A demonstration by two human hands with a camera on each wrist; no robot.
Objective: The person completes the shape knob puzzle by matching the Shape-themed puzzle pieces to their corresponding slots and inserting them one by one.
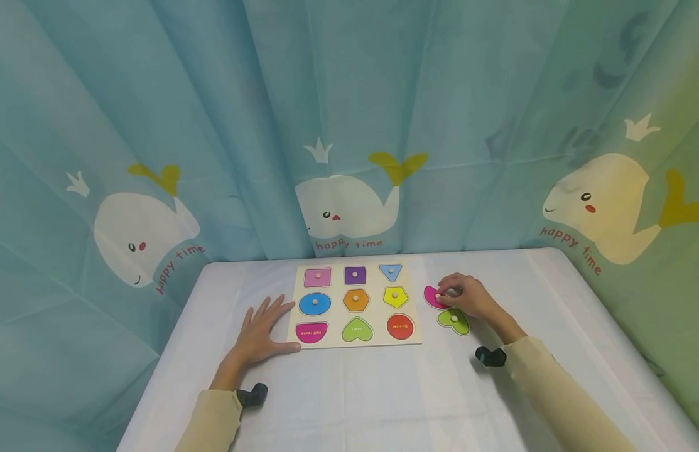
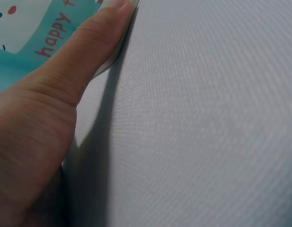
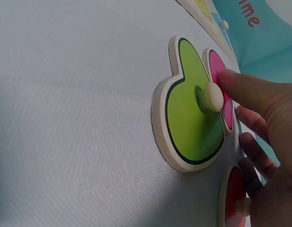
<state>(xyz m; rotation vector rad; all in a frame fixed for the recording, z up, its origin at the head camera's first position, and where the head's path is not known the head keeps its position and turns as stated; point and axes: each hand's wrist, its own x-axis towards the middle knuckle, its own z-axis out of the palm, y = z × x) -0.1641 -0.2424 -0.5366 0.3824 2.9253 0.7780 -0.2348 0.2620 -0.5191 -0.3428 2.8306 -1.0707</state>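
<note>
A white shape-puzzle board lies on the table. Knobbed pieces fill its two far rows; printed pink, green and red shapes without knobs show in the near row. My left hand rests at the board's left side with fingers spread, the thumb along its near corner. To the right of the board, my right hand pinches at the knob of a pink half-round piece. A green heart piece lies just nearer, knob up. Beneath the right hand sits a red piece, hidden in the head view.
The white-covered table reaches to a blue curtain printed with whales, which stands close along its far edge. Dark wrist cameras sit on both wrists.
</note>
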